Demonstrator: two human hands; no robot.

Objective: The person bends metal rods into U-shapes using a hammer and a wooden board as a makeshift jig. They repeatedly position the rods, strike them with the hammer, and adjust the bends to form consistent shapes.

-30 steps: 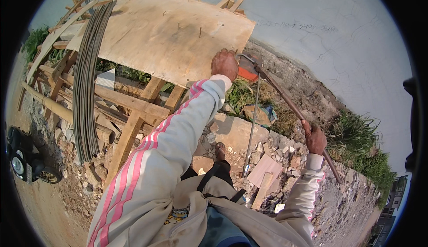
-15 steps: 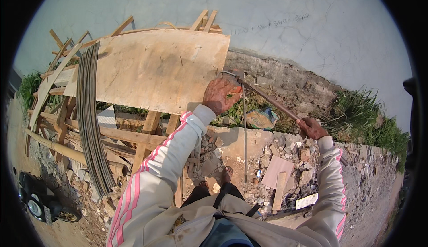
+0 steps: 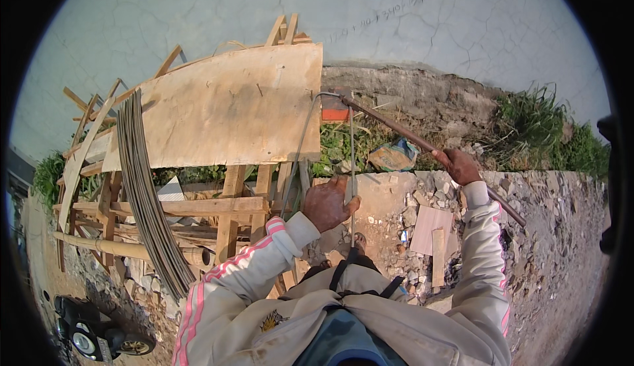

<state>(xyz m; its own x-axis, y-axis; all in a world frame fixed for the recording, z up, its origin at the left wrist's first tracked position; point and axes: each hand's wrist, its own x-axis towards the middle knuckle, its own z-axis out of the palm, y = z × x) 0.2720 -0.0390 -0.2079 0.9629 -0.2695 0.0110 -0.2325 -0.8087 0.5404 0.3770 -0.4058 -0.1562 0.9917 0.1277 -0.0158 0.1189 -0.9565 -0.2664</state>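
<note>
A thin grey steel rod [image 3: 351,148] is bent round beside the right edge of the plywood sheet [image 3: 231,108]. One leg runs straight down toward me, and the other slants down to the left. My left hand [image 3: 325,205] is closed at the straight leg, its thumb across the rod and its other fingers partly hidden. My right hand [image 3: 460,166] grips a long brown metal bar [image 3: 396,127], whose far end meets the rod at the bend. An orange block [image 3: 335,114] shows just below that end.
A bundle of long rods [image 3: 148,181] hangs over the sheet's left side. Timber framing [image 3: 191,206] stands underneath. A cracked grey wall [image 3: 396,29] rises behind. Rubble, a wooden board [image 3: 432,229] and a crumpled sack [image 3: 394,155] lie around, with a motorbike [image 3: 92,339] at lower left.
My left hand has come down toward me from the bend to the straight leg, uncovering the orange block. My right hand still holds the bar. The view has shifted somewhat.
</note>
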